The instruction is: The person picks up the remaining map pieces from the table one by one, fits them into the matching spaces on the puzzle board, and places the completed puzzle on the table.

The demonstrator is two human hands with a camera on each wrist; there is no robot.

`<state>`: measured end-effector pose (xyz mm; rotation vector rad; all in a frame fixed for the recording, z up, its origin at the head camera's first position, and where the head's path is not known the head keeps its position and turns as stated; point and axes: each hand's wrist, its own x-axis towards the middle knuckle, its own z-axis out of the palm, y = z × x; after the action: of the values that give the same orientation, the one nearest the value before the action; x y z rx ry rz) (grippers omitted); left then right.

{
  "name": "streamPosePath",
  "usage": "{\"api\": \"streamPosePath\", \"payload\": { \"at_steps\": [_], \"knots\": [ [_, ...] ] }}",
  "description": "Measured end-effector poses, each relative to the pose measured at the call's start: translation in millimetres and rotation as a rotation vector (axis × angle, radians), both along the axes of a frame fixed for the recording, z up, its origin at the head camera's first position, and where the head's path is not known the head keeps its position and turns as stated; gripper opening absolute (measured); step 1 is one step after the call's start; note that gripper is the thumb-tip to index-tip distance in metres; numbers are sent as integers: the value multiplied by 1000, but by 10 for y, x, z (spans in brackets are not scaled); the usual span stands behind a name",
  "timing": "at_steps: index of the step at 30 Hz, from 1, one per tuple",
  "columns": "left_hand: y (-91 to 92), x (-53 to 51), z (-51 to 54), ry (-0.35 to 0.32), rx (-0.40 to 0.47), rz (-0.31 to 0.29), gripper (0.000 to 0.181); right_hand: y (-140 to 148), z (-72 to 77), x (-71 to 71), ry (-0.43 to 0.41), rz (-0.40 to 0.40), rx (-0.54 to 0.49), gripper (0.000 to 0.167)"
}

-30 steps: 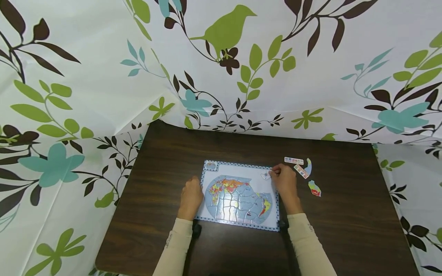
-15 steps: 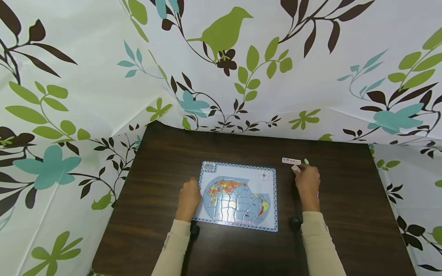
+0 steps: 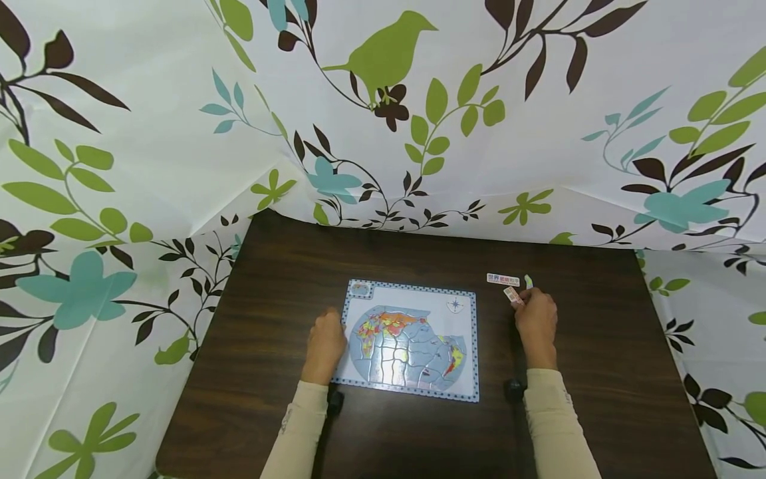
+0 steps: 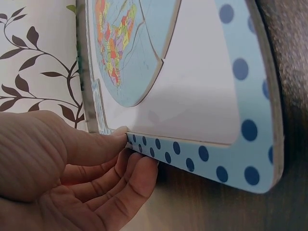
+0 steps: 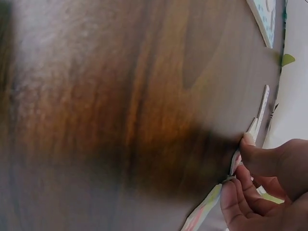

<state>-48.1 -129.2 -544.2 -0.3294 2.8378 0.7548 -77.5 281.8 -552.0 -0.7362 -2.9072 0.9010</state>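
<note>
A world-map jigsaw puzzle (image 3: 419, 356) in a blue dotted frame lies on the table, with a gap at the upper right of its oval. My left hand (image 3: 326, 339) pinches the frame's left edge; in the left wrist view the thumb (image 4: 98, 147) lies on the border with fingers curled below. To the right of the puzzle, my right hand (image 3: 536, 322) pinches the near end of a small printed strip piece (image 3: 512, 295). A second strip piece (image 3: 503, 279) lies just behind. A curved piece (image 3: 529, 282) pokes out beyond the fingers. Another coloured piece (image 5: 204, 209) lies by the fingertips.
The dark wood-grain table (image 3: 287, 266) extends around the puzzle. Behind and beside it hangs a white cloth (image 3: 359, 146) printed with leaves and a bird. Dark wrist-worn gear (image 3: 514, 390) sits by the right wrist.
My right hand has moved right from the compass corner of the puzzle to the loose pieces and taken hold of a strip piece. The left hand has stayed on the frame.
</note>
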Motion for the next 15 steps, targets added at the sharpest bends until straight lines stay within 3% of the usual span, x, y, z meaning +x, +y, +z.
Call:
{"api": "streamPosePath", "payload": {
  "at_steps": [6, 15],
  "knots": [
    [2, 1, 7, -3, -3, 5, 19, 1, 29, -10, -50, 9, -24, 27],
    [10, 0, 30, -29, 1, 7, 20, -30, 56, -22, -26, -4, -40, 15]
  ]
}}
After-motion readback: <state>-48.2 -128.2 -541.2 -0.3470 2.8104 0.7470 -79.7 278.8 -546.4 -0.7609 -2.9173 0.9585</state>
